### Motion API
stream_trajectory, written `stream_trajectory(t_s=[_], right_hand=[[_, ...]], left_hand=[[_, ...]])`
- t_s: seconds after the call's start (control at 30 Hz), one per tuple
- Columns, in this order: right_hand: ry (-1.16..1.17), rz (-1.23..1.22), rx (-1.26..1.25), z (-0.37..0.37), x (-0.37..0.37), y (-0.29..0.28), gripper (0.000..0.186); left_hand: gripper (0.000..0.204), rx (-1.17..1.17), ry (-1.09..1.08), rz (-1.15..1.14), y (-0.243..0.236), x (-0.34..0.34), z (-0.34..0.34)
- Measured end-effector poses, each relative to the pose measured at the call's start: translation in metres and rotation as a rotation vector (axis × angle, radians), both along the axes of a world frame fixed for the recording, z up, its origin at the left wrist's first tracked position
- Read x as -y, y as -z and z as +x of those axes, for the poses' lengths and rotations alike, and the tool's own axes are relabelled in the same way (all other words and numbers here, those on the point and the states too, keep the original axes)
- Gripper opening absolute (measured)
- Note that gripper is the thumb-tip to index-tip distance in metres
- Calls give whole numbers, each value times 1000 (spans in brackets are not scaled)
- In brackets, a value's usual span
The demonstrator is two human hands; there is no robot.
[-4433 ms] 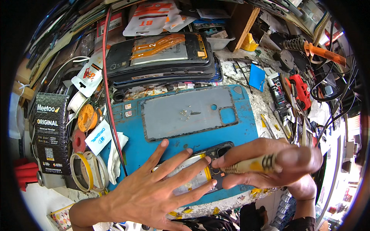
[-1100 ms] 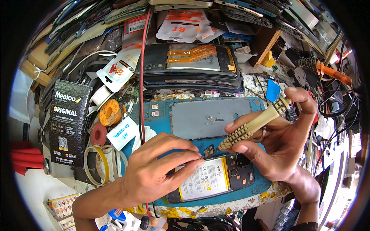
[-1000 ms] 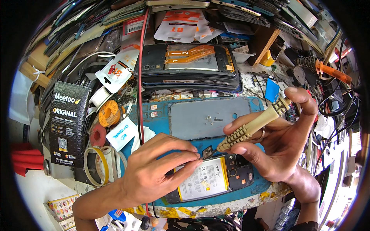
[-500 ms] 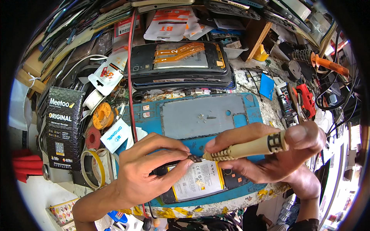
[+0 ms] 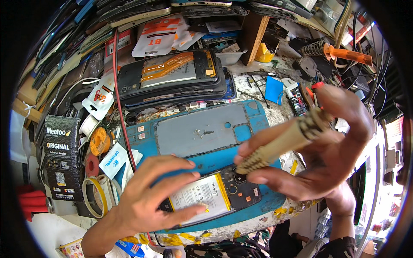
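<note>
Left fingers apart; screwdriver over the camera end of the phone

Change noted: compared with a moment ago, the left hand (image 5: 148,193) no longer pinches the small dark piece. Its grip is wide: fingers and thumb spread, nothing visible between them, hovering over the battery end of the open phone (image 5: 238,198). Whereabouts of the piece: cannot tell; the right fingers and the tool mask part of the camera corner.

Right hand (image 5: 322,163): grip narrow, holding the beige screwdriver (image 5: 286,142), fingertips near its ridged lower end, another finger at the cap. The handle is tilted and slightly blurred; the tool's lower end now points at the phone's upper corner instead of at the left fingers. Contact with the phone: not resolved.

Phone position: on the blue mat (image 5: 219,160), near the front edge of the surface (image 5: 258,218), battery (image 5: 204,197) exposed. Behind it, a grey panel (image 5: 180,133) carries a few loose screws (image 5: 198,134).

Reading: the work appears to shift from two hands together to the right hand alone, at the camera corner
</note>
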State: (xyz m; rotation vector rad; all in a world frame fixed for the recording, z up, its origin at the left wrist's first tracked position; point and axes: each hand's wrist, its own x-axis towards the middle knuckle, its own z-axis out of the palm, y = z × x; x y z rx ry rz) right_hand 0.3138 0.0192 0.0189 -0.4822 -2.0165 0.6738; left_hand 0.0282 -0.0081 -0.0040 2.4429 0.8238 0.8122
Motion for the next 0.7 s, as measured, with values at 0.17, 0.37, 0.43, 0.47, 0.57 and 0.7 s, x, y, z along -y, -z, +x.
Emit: stream_trajectory(t_s=[0.17,0.37,0.43,0.47,0.57,0.7], right_hand=[[39,-14,75,22,18,2,81],[131,-79,36,28,36,19,70],[135,-183,110,32,40,21,62],[148,-197,134,34,40,21,59],[130,-261,234,41,42,15,55],[124,-303,275,45,42,10,49]], left_hand=[[63,-234,328,-5,-7,14,6],[92,-535,479,-9,-12,19,14],[91,-538,472,-29,-13,18,15],[91,-540,467,-39,-14,18,16],[91,-565,467,-51,-14,18,16],[90,-538,455,-81,-14,18,16]])
